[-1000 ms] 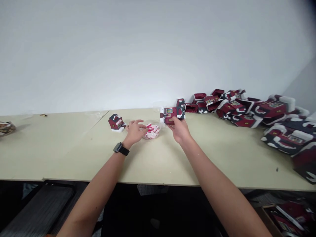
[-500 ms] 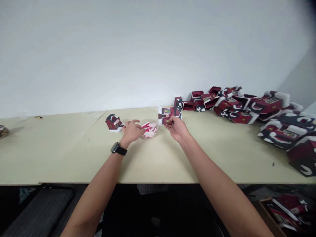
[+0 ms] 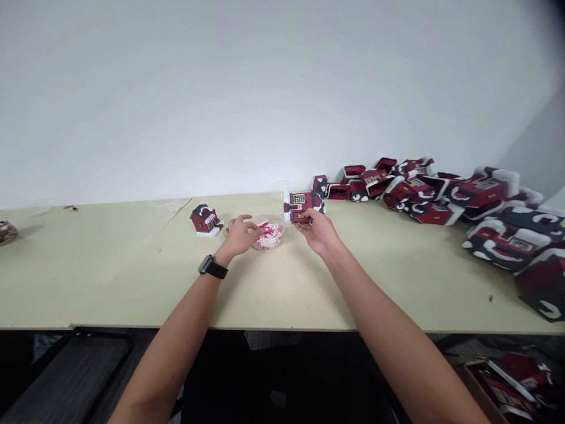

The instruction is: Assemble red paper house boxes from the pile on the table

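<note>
My right hand [image 3: 318,231] grips a small red and dark paper house box [image 3: 304,205] with white snow trim and lit windows, holding it just above the table. My left hand [image 3: 241,234], with a black watch on the wrist, reaches into a clear plastic bowl [image 3: 268,235] of red and white candies. Its fingers are curled over the candies; whether they hold one is hidden. A finished little red house [image 3: 205,220] stands to the left of that hand.
A long pile of unfolded red, black and white house boxes [image 3: 445,197] runs along the wall to the right edge. The beige table [image 3: 110,277] has a seam left of centre. A small object [image 3: 6,231] lies at far left. More boxes [image 3: 516,377] sit below the table.
My right hand has brought the house box slightly left toward the bowl. My left hand has moved a little further over the candies. The view shifted slightly.
</note>
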### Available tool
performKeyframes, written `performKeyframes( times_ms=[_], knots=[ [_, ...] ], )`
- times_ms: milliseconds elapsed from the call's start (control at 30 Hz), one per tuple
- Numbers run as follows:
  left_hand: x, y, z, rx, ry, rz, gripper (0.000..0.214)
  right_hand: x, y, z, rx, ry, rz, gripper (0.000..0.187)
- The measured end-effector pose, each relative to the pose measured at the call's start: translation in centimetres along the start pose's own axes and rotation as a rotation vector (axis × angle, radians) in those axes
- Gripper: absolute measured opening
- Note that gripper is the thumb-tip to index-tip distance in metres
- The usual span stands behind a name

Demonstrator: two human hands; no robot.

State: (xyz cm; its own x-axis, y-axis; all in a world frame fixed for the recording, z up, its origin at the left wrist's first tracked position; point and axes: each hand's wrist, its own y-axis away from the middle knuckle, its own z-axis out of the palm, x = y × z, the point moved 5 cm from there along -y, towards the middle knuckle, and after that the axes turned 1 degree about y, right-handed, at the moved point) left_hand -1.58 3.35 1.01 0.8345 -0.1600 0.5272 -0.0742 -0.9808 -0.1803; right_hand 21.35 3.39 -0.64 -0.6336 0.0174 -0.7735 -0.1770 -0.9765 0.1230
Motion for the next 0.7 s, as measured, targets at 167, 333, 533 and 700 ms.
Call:
performKeyframes(
  times_ms=[167,333,533,700],
  knots=[
    [0.31,0.17,0.06,-0.031,0.023,0.071,0.032,0.06,-0.1,0.05,-0.018,0.007,-0.005,0.024],
    [0.39,0.16,0.06,-0.061,0.004,0.017,0.023,0.06,-0.02,0.07,-0.001,0.006,0.0,0.025],
    [0.06,-0.05,0.13,-0.051,0.055,0.043,0.023,-0.02,0.18,0.23,-0.013,0.02,0.001,0.02],
    [-0.11,-0.06,0.36,-0.053,0.033,0.025,0.022,-0.14,0.21,0.21,-0.039,0.019,0.005,0.023]
  ],
)
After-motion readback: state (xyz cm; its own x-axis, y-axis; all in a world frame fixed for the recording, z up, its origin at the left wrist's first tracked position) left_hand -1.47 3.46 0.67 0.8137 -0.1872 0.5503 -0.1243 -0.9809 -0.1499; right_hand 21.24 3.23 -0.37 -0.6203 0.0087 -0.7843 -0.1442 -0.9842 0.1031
